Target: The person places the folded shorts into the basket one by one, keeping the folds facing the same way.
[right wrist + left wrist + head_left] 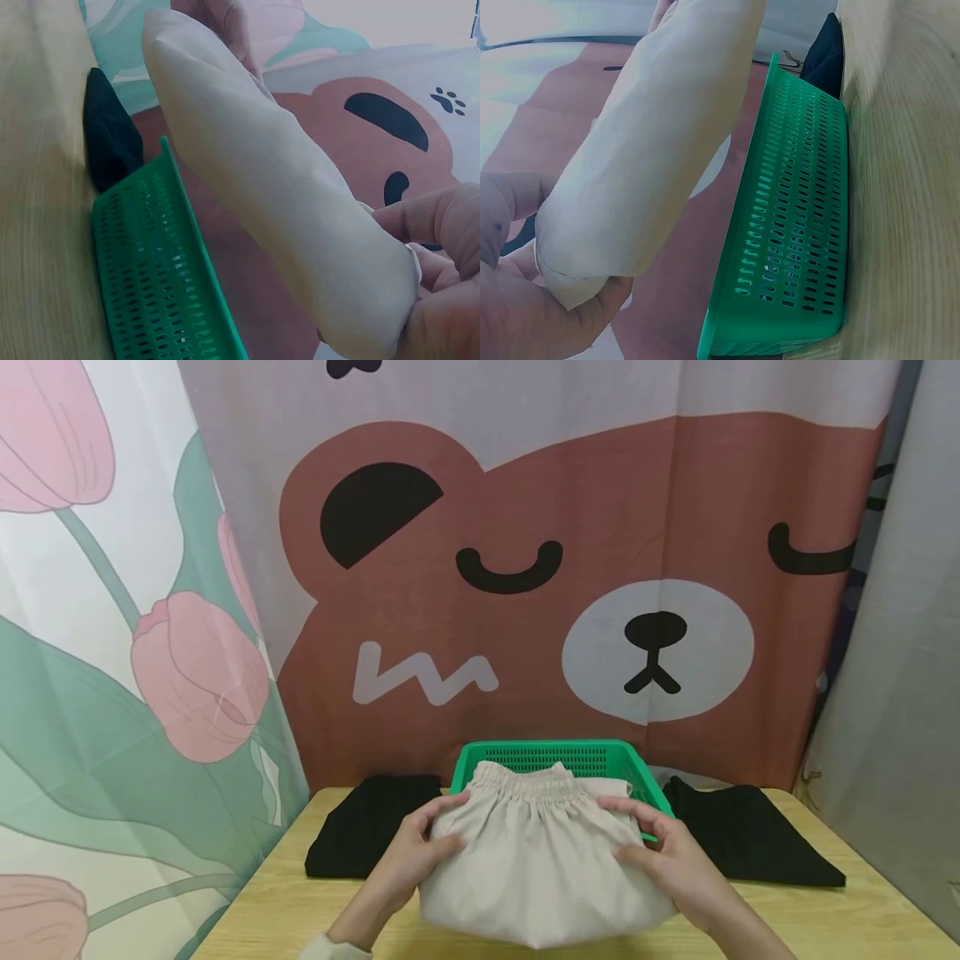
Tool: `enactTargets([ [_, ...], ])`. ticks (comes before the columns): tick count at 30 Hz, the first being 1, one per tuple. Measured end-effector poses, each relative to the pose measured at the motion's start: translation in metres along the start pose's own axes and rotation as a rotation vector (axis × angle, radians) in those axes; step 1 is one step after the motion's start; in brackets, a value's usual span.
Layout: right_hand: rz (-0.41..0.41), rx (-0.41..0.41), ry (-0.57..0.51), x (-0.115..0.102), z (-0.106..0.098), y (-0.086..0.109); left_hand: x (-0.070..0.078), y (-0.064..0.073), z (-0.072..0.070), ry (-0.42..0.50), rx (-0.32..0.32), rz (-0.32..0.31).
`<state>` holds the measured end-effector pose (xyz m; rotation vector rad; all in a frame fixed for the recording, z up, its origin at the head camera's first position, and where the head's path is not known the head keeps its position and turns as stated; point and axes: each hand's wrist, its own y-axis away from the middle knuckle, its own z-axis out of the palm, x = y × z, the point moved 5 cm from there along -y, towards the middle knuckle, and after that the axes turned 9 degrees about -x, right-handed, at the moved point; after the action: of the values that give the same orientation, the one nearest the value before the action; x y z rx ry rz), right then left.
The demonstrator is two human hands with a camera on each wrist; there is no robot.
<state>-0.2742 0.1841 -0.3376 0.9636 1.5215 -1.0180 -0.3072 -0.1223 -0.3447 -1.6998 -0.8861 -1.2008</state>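
A folded pair of beige elastic-waist trousers (540,860) is held up between both hands, its gathered waistband at the top. My left hand (420,847) grips the left side, thumb on the near face. On the right side, my right hand (671,856) grips the cloth in the same manner. Behind the trousers stands a green plastic basket (637,768), partly hidden by them. In the left wrist view the folded cloth (645,150) hangs above the table, apart from the slotted basket wall (787,217). The right wrist view shows the folded cloth (262,172) tilted.
Folded black cloth (375,827) lies on the wooden table (247,918) left of the basket. Another folded black cloth (757,835) lies to its right. A curtain (585,510) printed with a bear hangs behind the table, with a tulip-patterned curtain (90,693) at the left.
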Motion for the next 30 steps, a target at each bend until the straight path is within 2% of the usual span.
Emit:
enactTargets([
  [6, -0.014, -0.006, 0.013, -0.004, -0.007, -0.004, 0.004, -0.011, -0.001, -0.02, -0.015, 0.009],
  [13, -0.004, 0.02, 0.027, -0.006, -0.015, -0.01, 0.011, -0.023, 0.0, -0.088, -0.049, 0.008],
  [25, -0.019, 0.032, 0.039, -0.011, -0.022, -0.017, 0.011, -0.038, -0.001, -0.113, -0.023, -0.007],
  [30, -0.028, 0.044, 0.037, -0.012, -0.025, -0.02, 0.012, -0.041, -0.001, -0.122, -0.029, 0.005],
])
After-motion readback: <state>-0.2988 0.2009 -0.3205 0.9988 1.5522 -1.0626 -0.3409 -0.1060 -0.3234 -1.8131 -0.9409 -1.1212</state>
